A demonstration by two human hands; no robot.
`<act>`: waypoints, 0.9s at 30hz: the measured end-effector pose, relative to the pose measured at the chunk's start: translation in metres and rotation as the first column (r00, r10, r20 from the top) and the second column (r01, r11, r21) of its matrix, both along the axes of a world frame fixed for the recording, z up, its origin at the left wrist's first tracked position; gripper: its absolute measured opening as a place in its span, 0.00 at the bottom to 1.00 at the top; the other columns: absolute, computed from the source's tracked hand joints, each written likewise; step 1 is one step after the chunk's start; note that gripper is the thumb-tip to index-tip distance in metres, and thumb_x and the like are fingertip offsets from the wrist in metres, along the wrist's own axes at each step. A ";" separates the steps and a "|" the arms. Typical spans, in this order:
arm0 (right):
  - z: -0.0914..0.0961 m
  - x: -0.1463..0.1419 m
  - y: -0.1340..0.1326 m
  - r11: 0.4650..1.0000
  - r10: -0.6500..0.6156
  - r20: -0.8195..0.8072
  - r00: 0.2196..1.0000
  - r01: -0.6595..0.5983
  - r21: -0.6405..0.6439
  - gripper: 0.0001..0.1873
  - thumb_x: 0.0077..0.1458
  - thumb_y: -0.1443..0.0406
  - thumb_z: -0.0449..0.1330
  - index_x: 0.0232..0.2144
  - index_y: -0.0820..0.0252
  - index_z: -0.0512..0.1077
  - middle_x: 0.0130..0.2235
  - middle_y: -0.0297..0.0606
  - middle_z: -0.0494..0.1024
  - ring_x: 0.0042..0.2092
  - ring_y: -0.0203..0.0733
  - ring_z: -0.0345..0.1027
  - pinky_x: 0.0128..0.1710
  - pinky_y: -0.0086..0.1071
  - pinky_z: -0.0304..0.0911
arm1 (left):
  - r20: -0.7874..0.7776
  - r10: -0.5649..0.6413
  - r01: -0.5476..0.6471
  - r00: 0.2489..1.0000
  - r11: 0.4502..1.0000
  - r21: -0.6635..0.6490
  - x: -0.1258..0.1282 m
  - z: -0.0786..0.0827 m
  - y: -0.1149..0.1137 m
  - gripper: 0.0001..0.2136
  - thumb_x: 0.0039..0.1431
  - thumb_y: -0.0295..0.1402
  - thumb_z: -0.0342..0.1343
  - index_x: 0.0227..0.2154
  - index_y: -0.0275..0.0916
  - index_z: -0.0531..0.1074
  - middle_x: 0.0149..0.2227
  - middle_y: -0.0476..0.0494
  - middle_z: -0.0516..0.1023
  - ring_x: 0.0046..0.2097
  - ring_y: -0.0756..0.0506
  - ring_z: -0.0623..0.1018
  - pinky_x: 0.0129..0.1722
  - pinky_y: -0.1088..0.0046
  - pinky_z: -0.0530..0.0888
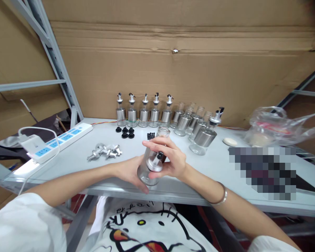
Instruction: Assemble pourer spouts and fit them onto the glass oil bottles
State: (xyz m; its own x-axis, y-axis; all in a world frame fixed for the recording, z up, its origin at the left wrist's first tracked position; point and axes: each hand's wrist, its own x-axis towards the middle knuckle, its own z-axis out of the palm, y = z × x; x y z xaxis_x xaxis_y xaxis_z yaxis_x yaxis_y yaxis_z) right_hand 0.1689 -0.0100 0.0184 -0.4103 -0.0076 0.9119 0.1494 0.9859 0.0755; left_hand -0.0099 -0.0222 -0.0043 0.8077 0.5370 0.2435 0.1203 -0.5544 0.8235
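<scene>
My left hand [130,171] wraps the lower body of a clear glass bottle [151,154] held just above the near table edge. My right hand [170,157] is closed on a silver pourer cap [155,163] with a black stopper, pressed against the bottle's side. The bottle's open mouth points away from me. Behind it on the table lie small black stoppers [151,135], black rubber rings [126,132] and a pile of silver spout parts [105,151].
A row of finished capped bottles [144,113] stands along the cardboard wall, with uncapped bottles [189,120] and one capped bottle [206,134] beside them. A white and blue power strip [60,140] lies left. A plastic bag [273,126] and white oval object [230,141] sit right.
</scene>
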 end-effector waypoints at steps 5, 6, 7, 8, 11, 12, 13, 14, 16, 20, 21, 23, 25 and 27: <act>0.000 -0.002 -0.001 1.000 0.011 0.050 0.999 -0.012 0.025 0.36 0.55 0.46 0.55 0.60 0.59 0.57 0.41 0.44 0.78 0.43 0.45 0.70 0.42 0.39 0.64 | -0.068 -0.014 0.012 0.998 1.000 -0.026 -0.001 0.003 0.003 0.31 0.42 0.36 0.66 0.51 0.36 0.64 0.49 0.41 0.72 0.51 0.35 0.73 0.49 0.58 0.72; 0.000 -0.002 -0.002 0.999 0.006 0.075 0.997 -0.010 0.047 0.36 0.55 0.46 0.55 0.59 0.60 0.58 0.42 0.44 0.78 0.43 0.45 0.70 0.42 0.38 0.63 | -0.079 -0.025 0.023 0.997 1.000 -0.019 0.000 0.004 0.003 0.30 0.42 0.36 0.66 0.50 0.36 0.66 0.48 0.42 0.73 0.50 0.36 0.74 0.48 0.59 0.73; 0.000 -0.002 -0.003 0.997 -0.001 0.107 0.994 -0.007 0.075 0.36 0.55 0.46 0.55 0.58 0.61 0.59 0.43 0.45 0.78 0.43 0.45 0.70 0.42 0.38 0.63 | -0.089 -0.030 0.030 0.996 1.000 -0.006 0.000 0.005 0.003 0.29 0.41 0.35 0.66 0.49 0.36 0.67 0.48 0.42 0.73 0.49 0.36 0.75 0.47 0.60 0.74; 0.000 -0.003 -0.004 0.994 -0.011 0.140 0.990 -0.005 0.108 0.35 0.54 0.47 0.56 0.57 0.61 0.61 0.44 0.45 0.78 0.44 0.45 0.70 0.43 0.38 0.63 | -0.099 -0.031 0.032 0.995 0.999 0.013 0.001 0.007 0.002 0.28 0.41 0.34 0.66 0.48 0.36 0.67 0.48 0.42 0.73 0.49 0.36 0.75 0.47 0.61 0.74; 0.001 -0.004 -0.007 0.977 -0.024 0.182 0.983 -0.016 0.214 0.30 0.53 0.48 0.58 0.51 0.62 0.67 0.45 0.46 0.78 0.44 0.44 0.69 0.41 0.38 0.62 | -0.117 -0.022 0.031 0.993 0.997 0.077 0.003 0.013 0.000 0.29 0.39 0.32 0.66 0.48 0.36 0.68 0.52 0.41 0.71 0.52 0.35 0.72 0.50 0.60 0.72; 0.002 -0.005 -0.007 0.971 -0.028 0.182 0.983 -0.016 0.240 0.29 0.53 0.48 0.58 0.49 0.63 0.67 0.44 0.47 0.78 0.44 0.44 0.69 0.40 0.37 0.62 | -0.126 -0.020 0.032 0.992 0.995 0.096 0.004 0.014 -0.001 0.28 0.39 0.32 0.66 0.48 0.36 0.68 0.53 0.41 0.71 0.53 0.35 0.72 0.52 0.59 0.71; 0.003 -0.006 -0.008 0.966 -0.033 0.182 0.983 -0.015 0.258 0.27 0.54 0.49 0.58 0.48 0.64 0.68 0.44 0.47 0.79 0.44 0.44 0.69 0.39 0.37 0.63 | -0.136 -0.018 0.033 0.991 0.993 0.113 0.004 0.014 -0.001 0.27 0.40 0.32 0.65 0.48 0.36 0.69 0.53 0.40 0.71 0.54 0.35 0.71 0.53 0.59 0.70; 0.004 -0.006 -0.008 0.963 -0.038 0.182 0.983 -0.013 0.269 0.26 0.54 0.50 0.58 0.47 0.64 0.68 0.43 0.47 0.79 0.44 0.43 0.69 0.39 0.37 0.63 | -0.143 -0.017 0.036 0.990 0.991 0.127 0.004 0.014 -0.001 0.26 0.41 0.31 0.65 0.47 0.36 0.69 0.53 0.40 0.71 0.54 0.35 0.71 0.54 0.58 0.70; 0.005 -0.007 -0.008 0.962 -0.041 0.189 0.981 -0.013 0.272 0.25 0.56 0.51 0.56 0.46 0.64 0.67 0.43 0.47 0.79 0.43 0.42 0.70 0.38 0.37 0.63 | -0.132 -0.017 0.037 0.991 0.988 0.151 0.004 0.010 0.001 0.26 0.42 0.31 0.64 0.48 0.36 0.69 0.53 0.40 0.71 0.55 0.35 0.70 0.54 0.58 0.69; 0.005 -0.004 -0.007 0.964 0.032 0.152 0.988 -0.071 0.257 0.25 0.56 0.50 0.55 0.47 0.63 0.65 0.44 0.47 0.78 0.42 0.43 0.71 0.39 0.38 0.64 | -0.071 -0.046 0.054 0.996 0.990 0.127 0.003 0.000 0.004 0.25 0.43 0.32 0.64 0.48 0.38 0.69 0.49 0.42 0.74 0.51 0.37 0.73 0.49 0.63 0.73; 0.004 -0.003 -0.006 0.966 0.047 0.141 0.989 -0.081 0.245 0.26 0.55 0.50 0.55 0.49 0.62 0.65 0.44 0.48 0.78 0.43 0.44 0.71 0.40 0.39 0.64 | -0.075 -0.051 0.059 0.996 0.993 0.103 0.003 -0.002 0.004 0.24 0.43 0.32 0.64 0.47 0.38 0.70 0.48 0.43 0.74 0.49 0.38 0.74 0.47 0.64 0.74; 0.003 -0.002 -0.005 0.973 0.060 0.121 0.991 -0.085 0.213 0.29 0.55 0.49 0.55 0.52 0.61 0.62 0.45 0.48 0.77 0.44 0.45 0.71 0.42 0.41 0.65 | -0.098 -0.048 0.054 0.994 0.997 0.057 0.003 -0.003 0.004 0.23 0.43 0.33 0.65 0.45 0.38 0.70 0.44 0.45 0.75 0.46 0.40 0.75 0.44 0.67 0.74; 0.003 -0.001 -0.004 0.978 0.053 0.107 0.993 -0.074 0.195 0.30 0.56 0.49 0.53 0.54 0.61 0.58 0.45 0.47 0.78 0.45 0.45 0.71 0.43 0.41 0.65 | -0.112 -0.025 0.030 0.993 0.999 0.038 0.002 -0.003 0.003 0.22 0.42 0.34 0.65 0.43 0.38 0.70 0.42 0.46 0.75 0.43 0.41 0.76 0.41 0.68 0.74; 0.003 -0.001 -0.003 0.978 0.040 0.108 0.993 -0.061 0.198 0.30 0.57 0.49 0.52 0.55 0.61 0.56 0.44 0.47 0.78 0.46 0.45 0.71 0.44 0.41 0.65 | -0.117 0.007 -0.003 0.993 0.999 0.037 0.002 -0.003 0.002 0.23 0.42 0.35 0.65 0.43 0.38 0.70 0.41 0.46 0.75 0.44 0.40 0.75 0.42 0.67 0.74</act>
State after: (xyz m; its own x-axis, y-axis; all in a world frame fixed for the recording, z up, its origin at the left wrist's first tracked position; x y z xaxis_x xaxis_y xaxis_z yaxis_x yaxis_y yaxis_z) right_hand 0.1679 -0.0131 0.0214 -0.4960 -0.2092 0.8427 0.0813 0.9551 0.2850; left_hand -0.0077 -0.0197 -0.0075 0.8292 0.5335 0.1669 0.2177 -0.5832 0.7826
